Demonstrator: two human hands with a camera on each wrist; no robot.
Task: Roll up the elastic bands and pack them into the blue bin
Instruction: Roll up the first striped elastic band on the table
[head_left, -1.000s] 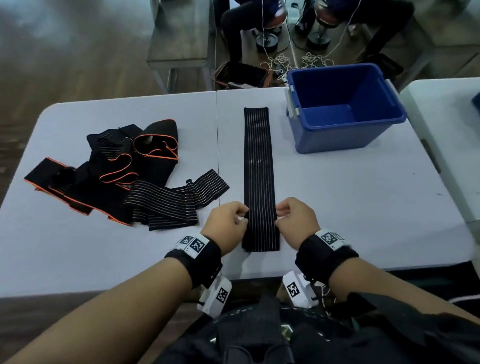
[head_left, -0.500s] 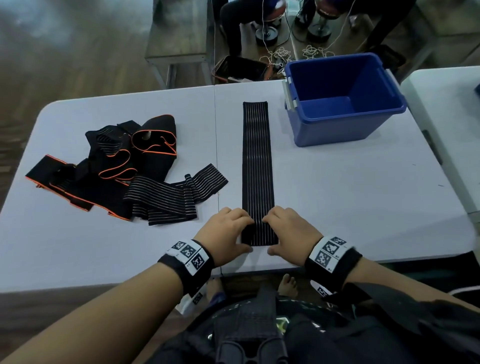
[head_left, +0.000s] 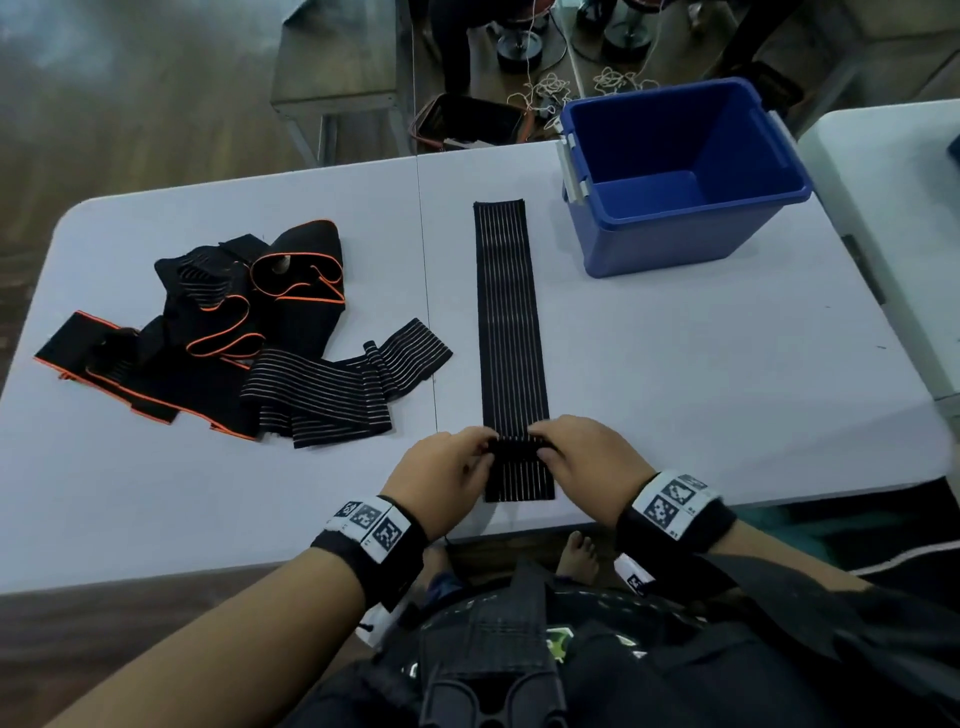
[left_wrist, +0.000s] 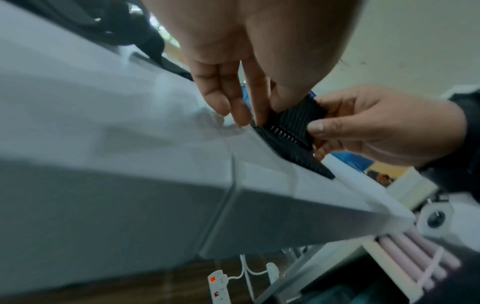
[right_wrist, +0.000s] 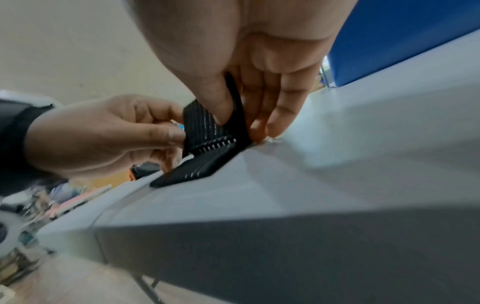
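Striped elastic band: flat woven strap, black with thin pale lengthwise ribs, laid straight on the matte white folding table, far end just left of the blue bin, near end close to the table's front edge. Left hand and right hand pinch it a little up from the near end, thumb against fingers on each edge. The strap is raised there into a small fold standing off the table; the last stretch toward the person lies flat. Wrist views: left fingers curled down onto the band's edge, right thumb and fingers clamp the upright fold, whose cut edge shows a comb-like row of rib ends. Bin is smooth rigid plastic, rectangular, open top, grey latch on its left wall. On the table's left, a loose pile of bands, black with orange piping, plus one crumpled striped band lying against it.
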